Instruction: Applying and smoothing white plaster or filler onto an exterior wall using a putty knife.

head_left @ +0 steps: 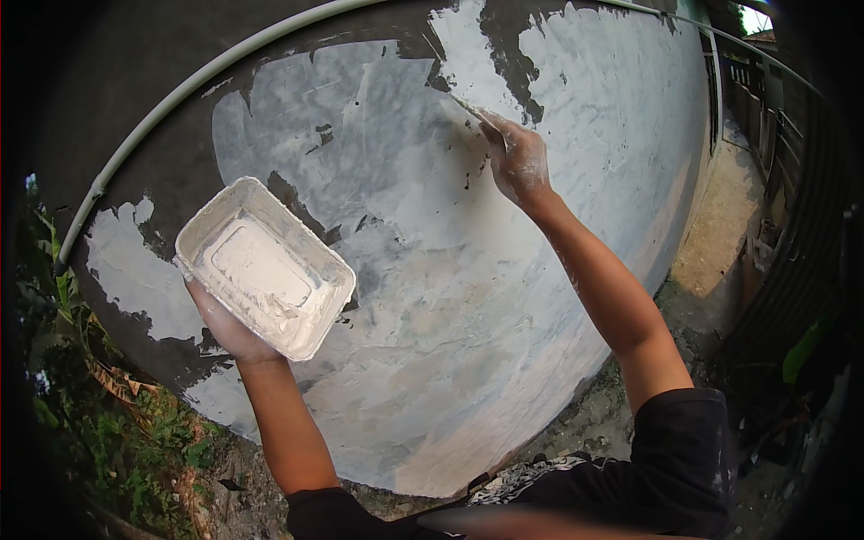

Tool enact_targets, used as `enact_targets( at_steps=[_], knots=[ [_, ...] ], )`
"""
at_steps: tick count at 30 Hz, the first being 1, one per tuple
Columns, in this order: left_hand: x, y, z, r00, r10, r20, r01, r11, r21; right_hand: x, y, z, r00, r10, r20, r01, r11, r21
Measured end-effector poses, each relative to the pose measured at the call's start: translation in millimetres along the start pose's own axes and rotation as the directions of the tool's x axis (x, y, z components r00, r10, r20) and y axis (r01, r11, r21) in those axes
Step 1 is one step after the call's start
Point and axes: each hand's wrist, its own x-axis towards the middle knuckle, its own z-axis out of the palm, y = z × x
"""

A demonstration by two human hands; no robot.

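My left hand supports a rectangular plastic tub from beneath, its fingers mostly hidden behind it. White putty coats the tub's bottom and sides, with a small lump near the close end. Up at the wall, my right hand is closed round a thin putty knife, seen nearly edge-on. The knife's tip meets the wall beside a bright white, fresh-looking streak. Whitish smears cover the fingers and back of my right hand. Uneven white and grey putty covers much of the wall, leaving dark patches.
A pale pipe curves across the wall's top and left side. Green plants grow at lower left. To the right, a narrow path runs between the wall and a dark fence. Rough ground borders the wall's base.
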Motion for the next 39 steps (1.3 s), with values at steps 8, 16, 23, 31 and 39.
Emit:
enact_targets(
  at_steps=[8, 16, 23, 31, 39],
  knots=[
    [-14, 13, -17, 0.977, 0.037, -0.211, -0.015, 0.995, 0.102, -41, -20, 36, 0.981, 0.042, 0.188, -0.015, 0.99, -0.14],
    [3, 21, -12, 0.967, 0.081, -0.24, -0.043, 0.986, 0.163, -101, -100, 22, 0.711, -0.1, 0.696, 0.035, 0.994, 0.106],
    [-4, 20, -5, 0.989, 0.052, -0.14, -0.043, 0.997, 0.068, 33, -91, 28, 0.957, -0.289, -0.023, 0.287, 0.957, -0.045],
    [-11, 29, -6, 0.959, 0.116, -0.259, -0.084, 0.988, 0.131, -26, -115, 92, 0.893, -0.384, 0.236, 0.405, 0.913, -0.047],
    [-20, 44, -33, 0.984, 0.099, -0.15, -0.083, 0.991, 0.106, 26, -122, 41, 0.933, -0.277, 0.228, 0.284, 0.959, 0.001]
  ],
)
